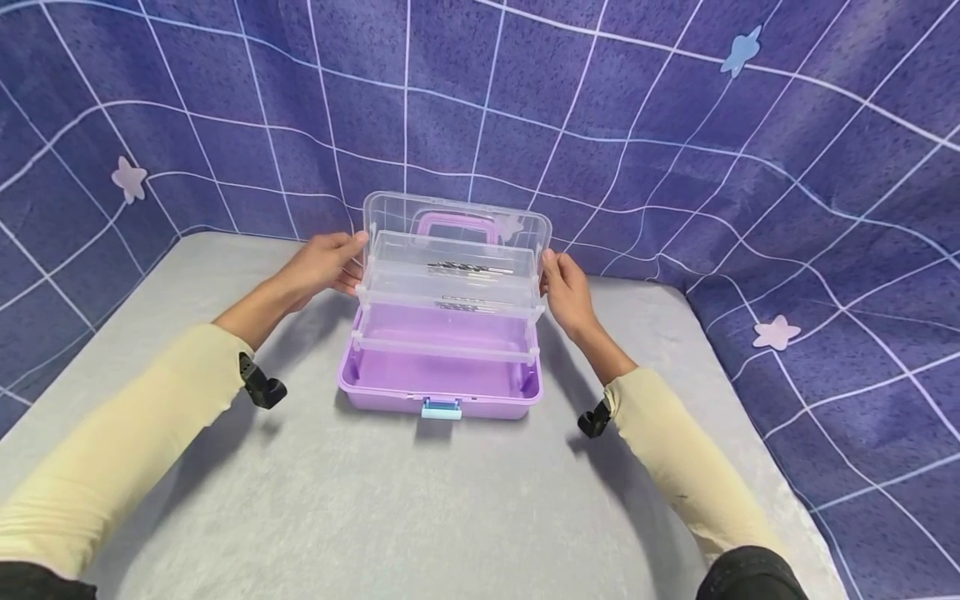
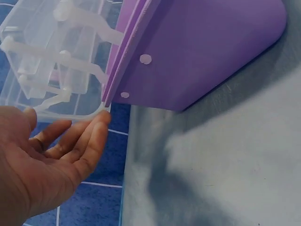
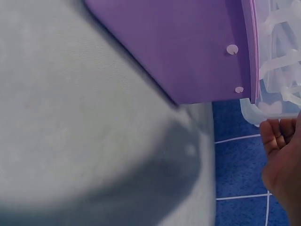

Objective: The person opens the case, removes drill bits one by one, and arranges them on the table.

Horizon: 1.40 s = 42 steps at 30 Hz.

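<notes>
A purple toolbox [image 1: 442, 404] stands with its clear lid [image 1: 390, 204] raised at the back and its see-through trays fanned up in steps. Dark, spiral drill bits [image 1: 459, 267] lie in the top tray [image 1: 397, 248]; several more show in the tray below. My left hand [image 1: 324, 262] holds the lid's left side, thumb at the edge and fingers along it, as the left wrist view shows. On the opposite side my right hand [image 1: 567, 290] holds the lid's right edge; in the right wrist view its fingers curl at the rim, partly cut off by the frame.
The box rests on a grey cloth-covered table [image 1: 450, 517]. A light blue latch [image 1: 441, 408] hangs at its front, and a purple handle [image 1: 457, 221] shows through the lid. Behind the table rises a blue gridded curtain [image 1: 525, 100] with star patterns.
</notes>
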Each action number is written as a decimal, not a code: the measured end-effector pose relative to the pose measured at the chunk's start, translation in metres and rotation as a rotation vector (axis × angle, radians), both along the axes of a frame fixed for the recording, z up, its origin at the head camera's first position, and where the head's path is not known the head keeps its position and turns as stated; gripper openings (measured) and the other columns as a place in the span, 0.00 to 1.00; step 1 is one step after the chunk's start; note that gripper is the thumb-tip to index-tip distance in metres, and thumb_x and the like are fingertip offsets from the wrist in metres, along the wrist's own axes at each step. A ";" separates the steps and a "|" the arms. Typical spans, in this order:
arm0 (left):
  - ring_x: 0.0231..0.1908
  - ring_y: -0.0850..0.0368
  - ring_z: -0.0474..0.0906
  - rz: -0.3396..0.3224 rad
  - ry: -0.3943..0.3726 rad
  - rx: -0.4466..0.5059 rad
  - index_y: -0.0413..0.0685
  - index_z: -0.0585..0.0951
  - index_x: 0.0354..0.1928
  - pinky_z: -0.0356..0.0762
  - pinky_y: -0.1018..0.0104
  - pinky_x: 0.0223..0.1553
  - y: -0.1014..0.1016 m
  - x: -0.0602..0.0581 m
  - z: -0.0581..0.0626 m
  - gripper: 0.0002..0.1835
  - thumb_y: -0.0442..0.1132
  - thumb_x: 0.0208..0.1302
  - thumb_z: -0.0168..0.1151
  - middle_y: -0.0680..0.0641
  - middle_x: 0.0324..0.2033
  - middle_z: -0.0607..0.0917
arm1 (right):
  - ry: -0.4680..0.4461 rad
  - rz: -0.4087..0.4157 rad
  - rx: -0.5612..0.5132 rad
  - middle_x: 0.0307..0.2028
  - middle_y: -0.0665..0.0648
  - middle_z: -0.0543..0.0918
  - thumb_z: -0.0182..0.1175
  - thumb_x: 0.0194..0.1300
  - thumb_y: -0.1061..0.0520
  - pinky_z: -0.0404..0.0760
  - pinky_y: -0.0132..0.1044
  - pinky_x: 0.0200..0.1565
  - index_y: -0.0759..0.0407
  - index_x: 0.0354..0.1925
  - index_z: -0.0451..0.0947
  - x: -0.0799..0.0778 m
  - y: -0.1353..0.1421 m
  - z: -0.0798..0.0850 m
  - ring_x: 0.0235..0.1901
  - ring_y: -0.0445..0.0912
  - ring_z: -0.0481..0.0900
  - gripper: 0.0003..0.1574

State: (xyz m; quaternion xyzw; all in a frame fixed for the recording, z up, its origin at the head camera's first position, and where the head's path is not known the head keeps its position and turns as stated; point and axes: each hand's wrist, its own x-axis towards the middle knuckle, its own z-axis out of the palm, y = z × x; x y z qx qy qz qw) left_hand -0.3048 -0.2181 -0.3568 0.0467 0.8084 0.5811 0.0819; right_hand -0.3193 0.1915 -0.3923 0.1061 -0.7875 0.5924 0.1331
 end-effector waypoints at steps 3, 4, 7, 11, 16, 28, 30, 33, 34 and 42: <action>0.31 0.63 0.83 0.001 0.003 -0.011 0.36 0.75 0.49 0.93 0.65 0.39 0.001 -0.002 -0.002 0.25 0.55 0.93 0.48 0.50 0.36 0.82 | -0.037 -0.029 0.018 0.31 0.48 0.75 0.51 0.93 0.41 0.78 0.32 0.39 0.55 0.37 0.73 -0.003 -0.001 0.000 0.33 0.42 0.73 0.26; 0.31 0.63 0.83 0.003 0.002 -0.012 0.35 0.75 0.50 0.93 0.65 0.39 0.002 -0.002 -0.003 0.24 0.53 0.93 0.48 0.50 0.36 0.81 | -0.049 -0.038 0.022 0.31 0.48 0.74 0.51 0.92 0.39 0.76 0.32 0.39 0.55 0.37 0.73 -0.004 -0.001 -0.001 0.34 0.42 0.73 0.27; 0.30 0.62 0.84 0.021 -0.001 -0.020 0.34 0.77 0.54 0.93 0.66 0.38 0.006 -0.004 -0.004 0.20 0.48 0.92 0.51 0.49 0.36 0.81 | -0.070 -0.074 0.040 0.31 0.47 0.74 0.51 0.92 0.37 0.74 0.33 0.41 0.54 0.37 0.74 -0.007 -0.001 -0.002 0.35 0.42 0.72 0.28; 0.28 0.61 0.85 0.046 -0.016 -0.023 0.33 0.77 0.58 0.92 0.68 0.36 0.009 -0.007 -0.008 0.16 0.42 0.91 0.51 0.49 0.33 0.82 | -0.085 -0.116 0.062 0.31 0.47 0.74 0.52 0.91 0.38 0.72 0.34 0.42 0.54 0.35 0.74 -0.011 -0.003 -0.004 0.37 0.44 0.72 0.29; 0.26 0.63 0.84 0.049 -0.044 -0.015 0.26 0.74 0.67 0.90 0.70 0.34 0.008 -0.010 -0.016 0.19 0.36 0.90 0.49 0.50 0.31 0.83 | -0.145 -0.124 0.067 0.30 0.46 0.76 0.53 0.91 0.38 0.73 0.32 0.38 0.54 0.33 0.76 -0.017 -0.006 -0.008 0.34 0.43 0.74 0.30; 0.27 0.63 0.82 -0.010 -0.094 -0.081 0.25 0.77 0.58 0.88 0.72 0.34 0.007 -0.016 -0.028 0.14 0.30 0.86 0.48 0.51 0.29 0.82 | -0.379 -0.017 -0.179 0.26 0.45 0.83 0.53 0.92 0.53 0.83 0.27 0.35 0.61 0.41 0.81 -0.022 -0.008 -0.020 0.28 0.36 0.81 0.20; 0.28 0.63 0.82 -0.024 -0.096 -0.102 0.22 0.77 0.61 0.88 0.71 0.34 0.006 -0.016 -0.029 0.16 0.31 0.86 0.48 0.50 0.30 0.82 | -0.387 -0.016 -0.171 0.25 0.45 0.82 0.53 0.91 0.54 0.82 0.26 0.33 0.64 0.43 0.82 -0.022 -0.008 -0.022 0.27 0.36 0.79 0.19; 0.29 0.62 0.81 -0.041 -0.105 -0.128 0.18 0.75 0.66 0.88 0.72 0.35 0.005 -0.015 -0.029 0.20 0.30 0.87 0.47 0.50 0.31 0.82 | -0.402 -0.020 -0.152 0.23 0.46 0.80 0.54 0.90 0.56 0.79 0.26 0.30 0.65 0.41 0.83 -0.023 -0.008 -0.025 0.24 0.37 0.77 0.19; 0.29 0.62 0.81 -0.048 -0.110 -0.132 0.17 0.74 0.67 0.88 0.72 0.35 0.005 -0.014 -0.029 0.20 0.30 0.86 0.47 0.50 0.31 0.82 | -0.409 -0.021 -0.153 0.22 0.46 0.80 0.54 0.89 0.57 0.79 0.26 0.29 0.64 0.39 0.82 -0.023 -0.008 -0.027 0.23 0.37 0.76 0.19; 0.30 0.63 0.82 -0.073 -0.139 -0.134 0.14 0.71 0.70 0.88 0.72 0.35 0.006 -0.012 -0.026 0.22 0.26 0.84 0.47 0.50 0.31 0.84 | -0.421 -0.043 -0.142 0.20 0.46 0.77 0.56 0.87 0.60 0.77 0.25 0.26 0.56 0.29 0.79 -0.025 -0.007 -0.035 0.20 0.36 0.74 0.23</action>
